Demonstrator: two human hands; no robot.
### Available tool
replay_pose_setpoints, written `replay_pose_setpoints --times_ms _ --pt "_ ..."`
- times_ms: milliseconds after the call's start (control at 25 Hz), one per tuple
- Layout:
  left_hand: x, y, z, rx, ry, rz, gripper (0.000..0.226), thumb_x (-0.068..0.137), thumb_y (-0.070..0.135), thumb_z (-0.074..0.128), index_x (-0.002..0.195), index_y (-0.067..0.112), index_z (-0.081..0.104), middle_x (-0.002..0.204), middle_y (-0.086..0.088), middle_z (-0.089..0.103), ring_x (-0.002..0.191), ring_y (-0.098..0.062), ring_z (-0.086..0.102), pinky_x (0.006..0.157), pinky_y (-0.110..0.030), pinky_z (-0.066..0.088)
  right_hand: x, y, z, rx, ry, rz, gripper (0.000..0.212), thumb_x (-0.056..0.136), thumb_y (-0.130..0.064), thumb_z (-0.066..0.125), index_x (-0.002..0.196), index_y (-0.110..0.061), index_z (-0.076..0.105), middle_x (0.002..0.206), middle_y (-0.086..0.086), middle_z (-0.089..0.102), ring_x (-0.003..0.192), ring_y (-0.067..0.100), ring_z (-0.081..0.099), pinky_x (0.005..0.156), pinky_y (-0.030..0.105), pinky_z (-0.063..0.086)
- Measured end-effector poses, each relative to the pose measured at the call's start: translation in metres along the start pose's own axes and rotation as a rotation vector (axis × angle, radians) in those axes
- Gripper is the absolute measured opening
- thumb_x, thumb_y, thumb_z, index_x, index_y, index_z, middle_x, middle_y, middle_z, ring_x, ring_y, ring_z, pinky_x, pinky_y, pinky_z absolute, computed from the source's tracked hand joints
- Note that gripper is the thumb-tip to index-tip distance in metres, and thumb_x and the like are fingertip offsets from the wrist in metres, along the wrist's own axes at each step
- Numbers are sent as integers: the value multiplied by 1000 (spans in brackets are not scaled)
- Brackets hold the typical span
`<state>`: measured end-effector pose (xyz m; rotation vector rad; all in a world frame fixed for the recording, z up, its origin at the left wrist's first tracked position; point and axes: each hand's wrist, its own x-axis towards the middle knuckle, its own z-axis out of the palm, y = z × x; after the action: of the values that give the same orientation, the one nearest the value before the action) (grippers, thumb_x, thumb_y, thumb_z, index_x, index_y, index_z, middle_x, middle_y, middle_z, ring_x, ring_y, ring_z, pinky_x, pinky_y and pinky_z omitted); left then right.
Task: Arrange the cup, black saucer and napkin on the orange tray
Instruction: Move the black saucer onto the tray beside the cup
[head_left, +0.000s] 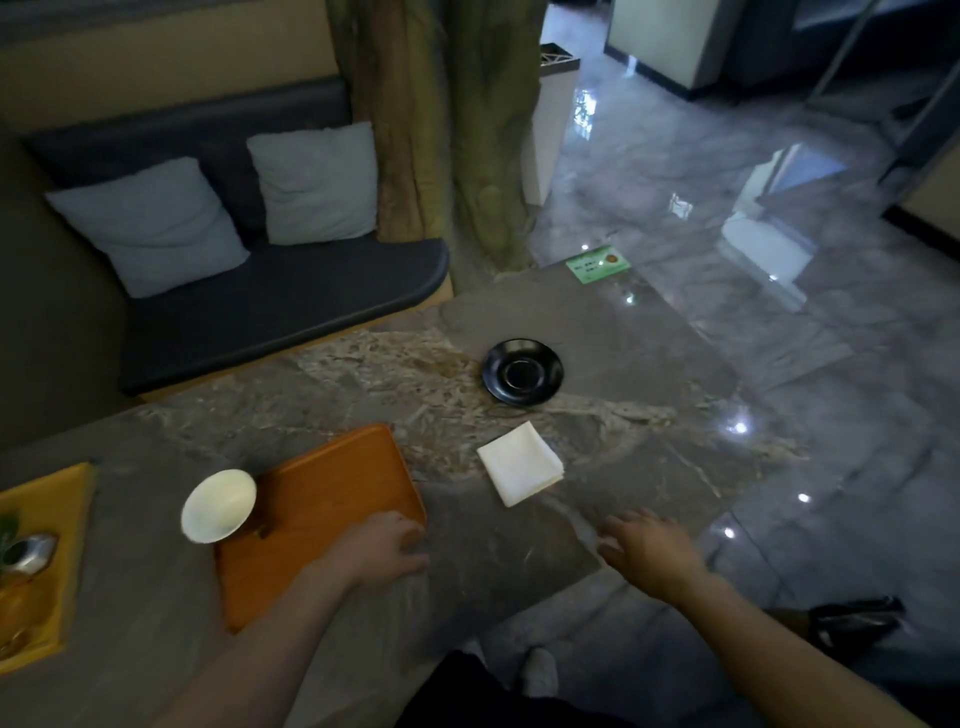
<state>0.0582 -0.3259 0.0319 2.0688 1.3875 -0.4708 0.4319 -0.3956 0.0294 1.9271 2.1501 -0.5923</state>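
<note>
An orange tray (332, 488) lies on the marble table (623, 467), near its front. A white cup (219, 505) stands at the tray's left edge, overlapping it. My left hand (387, 545) rests on the tray's near right corner, fingers curled over the rim. The black saucer (522, 371) sits further back on the table, right of centre. A folded white napkin (521, 463) lies between the saucer and my right hand (649, 548). That hand hovers palm down over the table's front right edge, fingers spread, holding nothing.
A yellow tray (47, 561) with a small metal pot and greenery sits at the table's left end. A green card (597, 263) lies at the far corner. A dark bench with two grey cushions (150, 223) stands behind the table, beside tree-trunk pillars. Glossy floor lies to the right.
</note>
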Motion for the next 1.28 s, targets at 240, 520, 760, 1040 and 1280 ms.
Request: replay_pose_setpoints --times_ms 240,520,760,1040,1280 --pt "48 7 -37 96 9 78 42 83 55 56 120 35 57 118 4 57 110 -17 52 90 -40 47 22 13 -8 37 -9 51 31 93 -48 42 109 -27 58 116 0 61 110 23 56 87 38 46" --pt "105 -25 -84 171 -4 91 53 83 59 53 130 36 52 131 5 53 119 -16 48 95 -38 46 76 16 -28 69 -32 98 30 93 -45 45 116 -29 55 121 -1 60 110 22 55 87 39 49" --pt "152 -37 -117 240 -63 111 57 83 61 54 132 34 48 130 1 52 119 -21 47 96 -43 44 123 18 -40 70 -45 159 38 92 -44 50 128 -31 49 129 1 58 115 22 55 90 39 49" --pt "206 -28 -139 237 -47 151 59 85 60 54 136 32 45 126 0 53 117 -24 49 92 -42 45 173 24 -60 58 9 170 46 88 -43 57 130 -31 47 128 -1 60 109 22 59 81 37 51" --pt "245 -8 -147 226 102 169 57 82 54 56 130 26 51 117 -5 59 109 -26 54 85 -43 49 217 33 -69 56 -3 155 70 83 -52 61 142 -34 29 141 1 50 124 26 48 94 43 44"
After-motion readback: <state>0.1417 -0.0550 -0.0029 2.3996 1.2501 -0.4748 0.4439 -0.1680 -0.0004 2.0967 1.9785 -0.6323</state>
